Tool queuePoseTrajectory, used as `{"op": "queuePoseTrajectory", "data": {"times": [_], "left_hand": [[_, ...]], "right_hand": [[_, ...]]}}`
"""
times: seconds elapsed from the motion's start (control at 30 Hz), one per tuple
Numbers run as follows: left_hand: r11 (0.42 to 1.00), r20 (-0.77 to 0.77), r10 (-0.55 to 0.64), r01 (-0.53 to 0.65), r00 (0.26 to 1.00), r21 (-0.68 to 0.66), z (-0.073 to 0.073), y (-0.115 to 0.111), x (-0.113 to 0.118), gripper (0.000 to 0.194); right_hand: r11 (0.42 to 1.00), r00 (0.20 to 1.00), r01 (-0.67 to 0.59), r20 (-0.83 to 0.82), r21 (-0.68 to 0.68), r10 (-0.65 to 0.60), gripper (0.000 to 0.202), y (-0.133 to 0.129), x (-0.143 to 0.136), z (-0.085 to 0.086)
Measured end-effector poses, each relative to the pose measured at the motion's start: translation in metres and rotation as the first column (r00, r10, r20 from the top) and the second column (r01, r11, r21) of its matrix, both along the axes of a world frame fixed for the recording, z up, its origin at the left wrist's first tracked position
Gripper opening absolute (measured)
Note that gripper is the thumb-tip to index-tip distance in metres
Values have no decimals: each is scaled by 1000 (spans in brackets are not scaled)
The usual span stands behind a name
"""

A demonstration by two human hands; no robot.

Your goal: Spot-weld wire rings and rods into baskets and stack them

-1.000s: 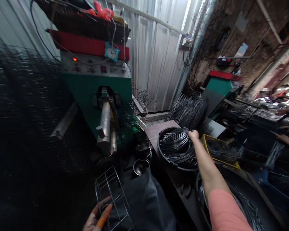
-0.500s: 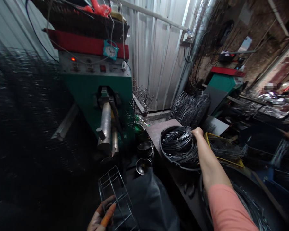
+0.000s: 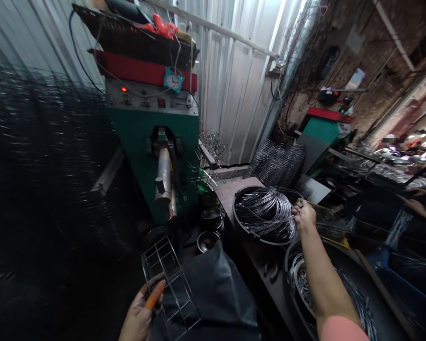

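Left hand, partly closed: gripping one welded wire rack. Right hand, nearly closed: pinching one wire hoop at the round basin's right edge.

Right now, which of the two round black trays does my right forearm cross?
The nearer tray, lower right; the farther tray, holding wire loops, lies uncrossed.

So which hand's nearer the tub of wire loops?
Right. The right hand is just beside the tub; the left hand is farther away to the left, holding a rack.
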State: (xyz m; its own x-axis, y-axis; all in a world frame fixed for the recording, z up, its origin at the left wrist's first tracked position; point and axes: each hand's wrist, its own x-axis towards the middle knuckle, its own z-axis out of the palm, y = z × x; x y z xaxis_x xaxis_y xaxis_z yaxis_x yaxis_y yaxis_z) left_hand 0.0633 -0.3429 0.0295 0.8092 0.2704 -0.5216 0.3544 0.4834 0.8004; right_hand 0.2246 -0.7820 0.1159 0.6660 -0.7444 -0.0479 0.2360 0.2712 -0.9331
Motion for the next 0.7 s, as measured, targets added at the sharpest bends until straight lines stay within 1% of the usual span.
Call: {"op": "queuePoseTrajectory", "data": {"times": [0.07, 0.1, 0.17, 0.23, 0.3, 0.33, 0.4, 0.47, 0.5, 0.53, 0.6, 0.67, 0.7], "left_hand": [[1000, 35, 15, -15, 999, -17, -4, 6, 2, 53], [999, 54, 20, -19, 998, -30, -6, 9, 3, 53], [999, 88, 18, -14, 996, -45, -10, 13, 6, 51], [1000, 111, -6, 9, 994, -29, -12, 16, 10, 47], [999, 140, -30, 32, 990, -9, -12, 15, 15, 45], [999, 165, -37, 39, 986, -7, -12, 14, 18, 45], [999, 200, -38, 42, 979, -16, -9, 13, 23, 44], [998, 195, -30, 39, 980, -43, -4, 14, 28, 45], [997, 180, -23, 36, 983, -65, -1, 15, 30, 47], [995, 159, -22, 37, 987, -91, 1, 18, 31, 49], [987, 141, -25, 46, 990, -151, 5, 24, 33, 54], [975, 145, -30, 60, 989, -212, 6, 30, 32, 58], [969, 151, -32, 67, 988, -238, 5, 32, 31, 60]], "right_hand": [[999, 997, -50, 55, -17, 50, 22, 10, -31, 12], [995, 992, -86, 84, -47, 89, 21, 16, -48, 19], [977, 980, -152, 110, -148, 169, 23, 31, -79, 33], [946, 973, -181, 89, -268, 211, 25, 46, -104, 45], [901, 965, -215, 59, -378, 255, 25, 60, -120, 51], [872, 956, -246, 43, -423, 290, 25, 66, -124, 52], [808, 921, -343, -1, -478, 390, 27, 78, -124, 46], [731, 854, -480, -69, -485, 516, 30, 93, -118, 35], [679, 806, -559, -119, -475, 580, 31, 102, -113, 28], [615, 744, -641, -177, -459, 644, 32, 112, -108, 20], [462, 596, -786, -300, -411, 745, 34, 136, -99, 4], [312, 452, -876, -402, -368, 796, 38, 160, -93, -11], [252, 397, -901, -436, -354, 808, 40, 171, -91, -18]]}}
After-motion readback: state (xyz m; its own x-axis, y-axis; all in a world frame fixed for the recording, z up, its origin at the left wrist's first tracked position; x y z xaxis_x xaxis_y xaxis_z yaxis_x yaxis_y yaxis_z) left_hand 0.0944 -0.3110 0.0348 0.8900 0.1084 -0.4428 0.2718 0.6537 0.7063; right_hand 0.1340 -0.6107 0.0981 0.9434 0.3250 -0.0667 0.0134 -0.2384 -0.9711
